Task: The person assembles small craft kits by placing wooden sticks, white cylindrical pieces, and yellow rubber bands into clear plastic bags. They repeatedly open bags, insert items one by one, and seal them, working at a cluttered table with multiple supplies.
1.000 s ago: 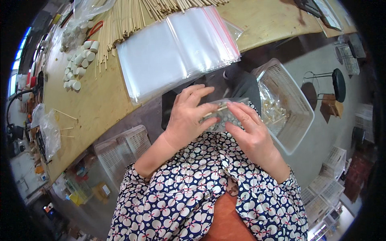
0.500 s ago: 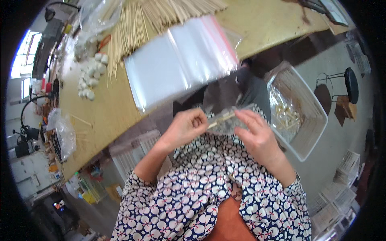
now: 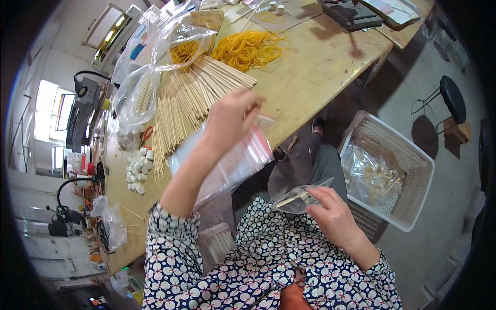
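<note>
Flr (image 3: 447, 170): crate (image 3: 414, 178) w/ plastic (image 3: 369, 178); bag (image 3: 293, 205) in R hand (image 3: 335, 216)

Hands (image 3: 232, 116) well apart, left arm (image 3: 190, 173) outstretched

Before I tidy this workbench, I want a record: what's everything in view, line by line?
Worktable: one, yellowish tan, upper middle
Sticks: many, pale wood, fanned on the worktable
Thin bands: uncountable, yellow, beyond the sticks
Stacked bags: count unclear, clear with pinkish edges, worktable's near edge
Short cylinders: many, white, left of the sticks
Small bag: one, clear, pale sticks inside, in the right hand
Basket: one, white, floor at right
Stool: one, black seat, far right
Box: one, brown, by the stool
Desk lamps: two, dark, far left
Background items: too small to tell
Left hand: one, bare, above the stacked bags
Right hand: one, bare, gripping the small bag
</note>
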Demonstrator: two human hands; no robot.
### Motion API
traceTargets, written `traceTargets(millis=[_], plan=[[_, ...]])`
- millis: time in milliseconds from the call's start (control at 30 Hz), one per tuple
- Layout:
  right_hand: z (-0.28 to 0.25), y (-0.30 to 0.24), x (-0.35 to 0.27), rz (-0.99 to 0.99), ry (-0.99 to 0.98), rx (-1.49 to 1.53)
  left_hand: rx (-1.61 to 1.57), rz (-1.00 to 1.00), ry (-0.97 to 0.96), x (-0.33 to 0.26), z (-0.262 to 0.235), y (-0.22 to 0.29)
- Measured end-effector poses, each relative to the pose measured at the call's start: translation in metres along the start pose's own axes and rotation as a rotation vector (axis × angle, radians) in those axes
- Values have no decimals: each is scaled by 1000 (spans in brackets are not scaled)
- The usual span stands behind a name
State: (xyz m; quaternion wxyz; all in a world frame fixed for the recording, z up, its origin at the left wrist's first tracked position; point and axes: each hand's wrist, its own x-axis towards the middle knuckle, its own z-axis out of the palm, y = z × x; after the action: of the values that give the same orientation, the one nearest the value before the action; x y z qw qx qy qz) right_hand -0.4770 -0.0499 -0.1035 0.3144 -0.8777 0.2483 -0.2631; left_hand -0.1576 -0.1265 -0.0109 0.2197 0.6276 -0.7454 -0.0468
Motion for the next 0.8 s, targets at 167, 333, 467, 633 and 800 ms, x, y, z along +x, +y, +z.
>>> traceTargets(millis=[167, 333, 467, 633, 800], plan=[[-2, 8, -7, 61, 53, 27, 307, -10, -24, 99, 30, -40], [-3, 25, -12, 46, 89, 42, 516, -134, -230, 144, 47, -63], [-5, 26, -11, 59, 90, 62, 289, -232, -396, 144, 33, -84], [-6, 27, -7, 48, 75, 73, -553, -527, -193, 116, 21, -86], [-5, 26, -4, 34, 56, 76, -1304, -790, -72, 94, 9, -74]])
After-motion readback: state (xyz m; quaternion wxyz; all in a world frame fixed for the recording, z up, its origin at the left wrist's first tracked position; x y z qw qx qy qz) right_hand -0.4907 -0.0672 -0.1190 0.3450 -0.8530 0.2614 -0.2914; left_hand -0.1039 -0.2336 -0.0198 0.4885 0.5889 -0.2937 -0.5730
